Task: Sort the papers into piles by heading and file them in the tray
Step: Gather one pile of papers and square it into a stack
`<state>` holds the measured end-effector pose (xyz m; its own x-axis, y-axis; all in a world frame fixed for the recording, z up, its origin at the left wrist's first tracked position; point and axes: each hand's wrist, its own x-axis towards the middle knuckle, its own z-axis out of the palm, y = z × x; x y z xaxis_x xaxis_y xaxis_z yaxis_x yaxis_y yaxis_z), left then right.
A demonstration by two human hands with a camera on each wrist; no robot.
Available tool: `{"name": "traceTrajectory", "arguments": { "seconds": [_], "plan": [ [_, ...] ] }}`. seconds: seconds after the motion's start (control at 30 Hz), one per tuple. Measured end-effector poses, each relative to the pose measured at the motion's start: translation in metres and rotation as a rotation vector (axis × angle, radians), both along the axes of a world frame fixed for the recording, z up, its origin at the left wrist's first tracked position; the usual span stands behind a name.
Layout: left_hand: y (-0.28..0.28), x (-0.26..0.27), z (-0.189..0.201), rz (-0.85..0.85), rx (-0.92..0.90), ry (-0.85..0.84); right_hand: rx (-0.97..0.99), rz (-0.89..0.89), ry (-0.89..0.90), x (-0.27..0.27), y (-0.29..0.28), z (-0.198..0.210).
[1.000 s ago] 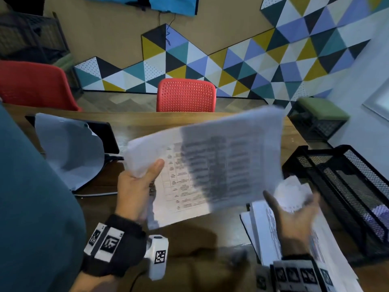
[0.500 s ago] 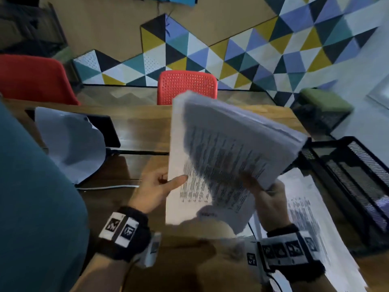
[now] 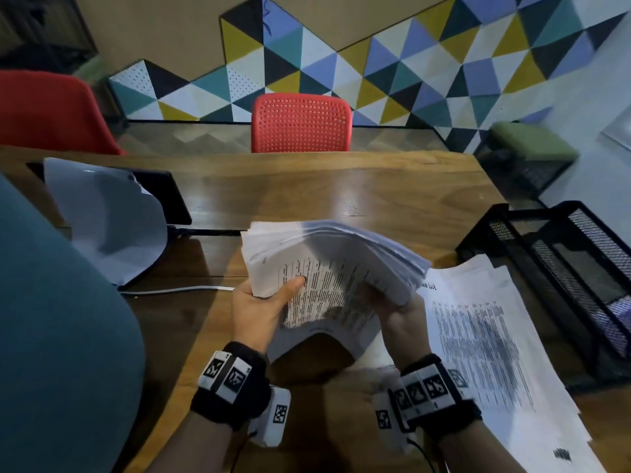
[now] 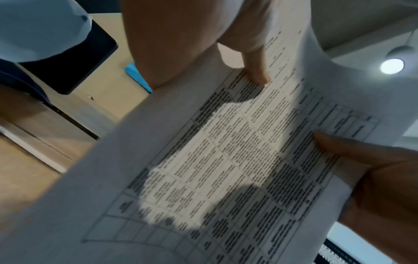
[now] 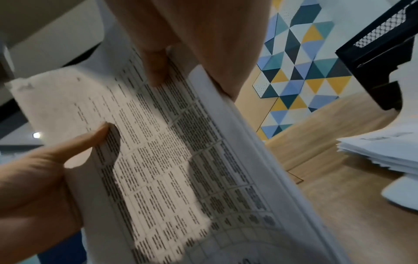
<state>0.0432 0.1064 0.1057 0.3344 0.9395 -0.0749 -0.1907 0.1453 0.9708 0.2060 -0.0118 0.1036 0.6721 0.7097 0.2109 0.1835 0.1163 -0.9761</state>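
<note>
White printed stack of papers [image 3: 327,268] is gripped above the counter [image 3: 341,186] by left hand [image 3: 259,312] and right hand [image 3: 403,319], thumbs on top; wrist views reveal gridded tables, text illegible, fingers beneath hidden.

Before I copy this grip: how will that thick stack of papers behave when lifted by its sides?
Probably floppy: the stack of papers arches between the left hand and the right hand. Its far edges fan apart, so sheets may slide. It likely needs both hands.

Head view down over the desk, both wrist views close under the shared paper stack [image 3: 327,268]
</note>
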Motion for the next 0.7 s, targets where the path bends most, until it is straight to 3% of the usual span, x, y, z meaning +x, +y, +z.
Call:
{"name": "traceTrajectory", "arguments": {
  "seconds": [0.3, 0.43, 0.6, 0.7],
  "plan": [
    [0.006, -0.003, -0.020, -0.099, 0.026, 0.015, 0.072, -0.079, -0.164, 0.010, -0.003, 0.032],
    [0.009, 0.001, -0.026, -0.103, -0.005, 0.013, 0.089, -0.039, -0.446, 0.023, -0.002, 0.064],
    [0.013, 0.002, -0.026, -0.136, -0.031, 0.020, -0.023, 0.078, -0.996, 0.041, -0.001, 0.075],
    [0.017, 0.001, -0.029, -0.193, -0.065, 0.052, -0.123, 0.048, -1.070, 0.045, -0.003, 0.077]
  ]
}}
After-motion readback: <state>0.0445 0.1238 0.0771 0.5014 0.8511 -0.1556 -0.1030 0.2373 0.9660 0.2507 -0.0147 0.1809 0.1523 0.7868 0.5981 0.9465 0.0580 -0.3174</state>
